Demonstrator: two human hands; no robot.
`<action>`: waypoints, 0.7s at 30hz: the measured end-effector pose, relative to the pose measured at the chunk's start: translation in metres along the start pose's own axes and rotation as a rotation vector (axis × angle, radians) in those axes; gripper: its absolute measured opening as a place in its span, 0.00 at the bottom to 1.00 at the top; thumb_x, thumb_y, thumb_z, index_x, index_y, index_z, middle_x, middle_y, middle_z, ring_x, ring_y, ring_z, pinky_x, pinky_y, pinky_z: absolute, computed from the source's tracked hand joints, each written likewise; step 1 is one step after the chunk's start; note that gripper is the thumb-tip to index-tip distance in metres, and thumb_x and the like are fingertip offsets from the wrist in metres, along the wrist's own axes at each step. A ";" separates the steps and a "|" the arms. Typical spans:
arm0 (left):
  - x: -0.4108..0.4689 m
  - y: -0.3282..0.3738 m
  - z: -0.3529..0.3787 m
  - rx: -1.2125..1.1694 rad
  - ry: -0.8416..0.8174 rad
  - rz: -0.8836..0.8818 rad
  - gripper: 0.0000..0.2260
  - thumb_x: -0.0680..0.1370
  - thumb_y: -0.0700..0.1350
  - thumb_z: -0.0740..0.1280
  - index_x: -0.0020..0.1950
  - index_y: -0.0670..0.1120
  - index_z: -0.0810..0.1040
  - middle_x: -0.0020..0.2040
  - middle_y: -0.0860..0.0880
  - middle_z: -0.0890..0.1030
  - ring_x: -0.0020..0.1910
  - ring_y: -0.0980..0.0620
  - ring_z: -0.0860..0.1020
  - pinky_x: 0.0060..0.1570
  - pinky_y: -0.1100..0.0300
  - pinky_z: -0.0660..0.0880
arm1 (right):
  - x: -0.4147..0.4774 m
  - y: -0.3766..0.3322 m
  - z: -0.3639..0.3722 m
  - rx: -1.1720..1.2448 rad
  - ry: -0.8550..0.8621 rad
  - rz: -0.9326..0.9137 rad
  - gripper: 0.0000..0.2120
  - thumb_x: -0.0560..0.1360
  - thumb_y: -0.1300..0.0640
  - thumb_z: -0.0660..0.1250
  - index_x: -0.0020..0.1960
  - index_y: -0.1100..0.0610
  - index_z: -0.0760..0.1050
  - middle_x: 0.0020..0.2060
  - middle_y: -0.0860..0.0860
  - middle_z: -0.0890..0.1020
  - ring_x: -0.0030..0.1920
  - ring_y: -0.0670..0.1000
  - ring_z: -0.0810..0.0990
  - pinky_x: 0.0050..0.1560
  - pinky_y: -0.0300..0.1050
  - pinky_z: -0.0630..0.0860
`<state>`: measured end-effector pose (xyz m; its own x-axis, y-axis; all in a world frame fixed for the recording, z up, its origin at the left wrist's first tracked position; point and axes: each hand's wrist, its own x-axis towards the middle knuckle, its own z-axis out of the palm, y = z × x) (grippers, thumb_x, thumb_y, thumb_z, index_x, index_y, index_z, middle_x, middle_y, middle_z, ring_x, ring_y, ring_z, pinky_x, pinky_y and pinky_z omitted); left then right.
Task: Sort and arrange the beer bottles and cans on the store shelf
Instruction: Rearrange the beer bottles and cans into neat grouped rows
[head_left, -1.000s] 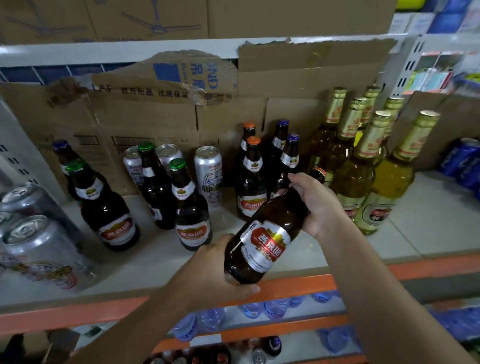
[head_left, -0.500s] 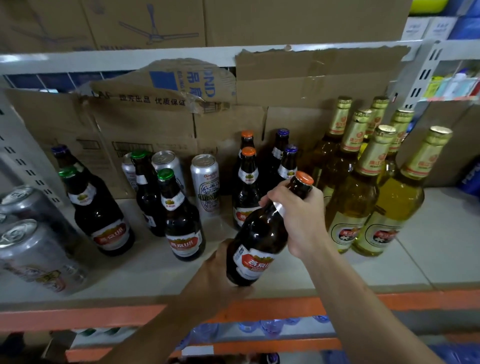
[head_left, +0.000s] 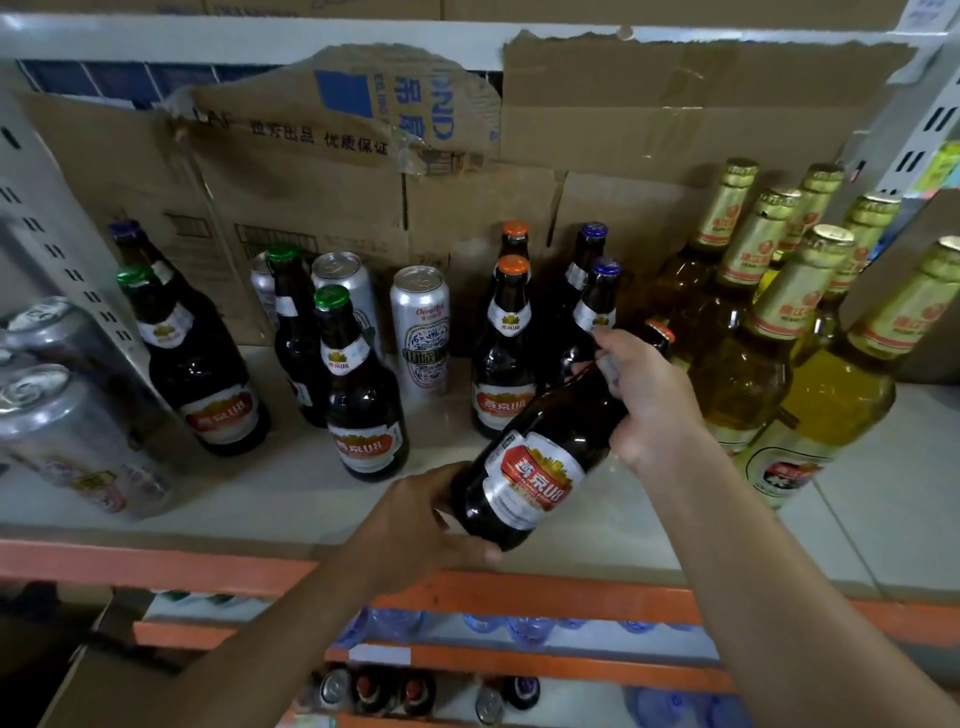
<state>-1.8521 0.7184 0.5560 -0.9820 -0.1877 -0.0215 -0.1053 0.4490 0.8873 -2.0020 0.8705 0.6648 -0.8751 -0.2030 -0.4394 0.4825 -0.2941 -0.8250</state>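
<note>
- Left hand cups base, right hand wraps neck of tilted brown bottle, over shelf front edge.
- Bare shelf left of hands.
- Bottle tipped lower than before.

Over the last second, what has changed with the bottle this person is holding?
The held brown bottle has tipped a little more upright and back again, staying slanted, neck toward the shelf's rear. The left hand still cups its base; the right hand still grips the neck. Nothing was let go. The standing bottles and cans kept their places.
</note>
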 end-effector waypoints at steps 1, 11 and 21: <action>0.001 0.000 -0.001 -0.007 -0.001 -0.002 0.33 0.61 0.56 0.80 0.65 0.55 0.76 0.55 0.56 0.84 0.56 0.54 0.81 0.56 0.45 0.77 | 0.000 0.000 0.001 -0.005 -0.008 -0.009 0.20 0.69 0.57 0.76 0.59 0.58 0.77 0.44 0.56 0.85 0.42 0.56 0.86 0.49 0.56 0.82; 0.019 -0.003 0.017 0.147 -0.002 0.009 0.24 0.66 0.50 0.80 0.60 0.52 0.78 0.48 0.64 0.82 0.49 0.67 0.79 0.47 0.72 0.71 | -0.006 0.003 0.009 -0.273 -0.180 -0.330 0.05 0.73 0.65 0.69 0.38 0.62 0.77 0.30 0.53 0.80 0.35 0.52 0.81 0.39 0.50 0.78; 0.036 -0.012 0.032 0.219 0.109 -0.011 0.29 0.61 0.50 0.82 0.59 0.46 0.79 0.53 0.52 0.84 0.52 0.63 0.77 0.47 0.79 0.69 | 0.000 0.025 0.021 -0.471 -0.211 -0.570 0.11 0.71 0.62 0.70 0.40 0.70 0.74 0.36 0.66 0.78 0.35 0.56 0.78 0.38 0.53 0.75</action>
<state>-1.8907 0.7342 0.5297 -0.9592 -0.2812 0.0301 -0.1586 0.6229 0.7660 -1.9888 0.8438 0.6515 -0.9347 -0.3276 0.1376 -0.1500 0.0128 -0.9886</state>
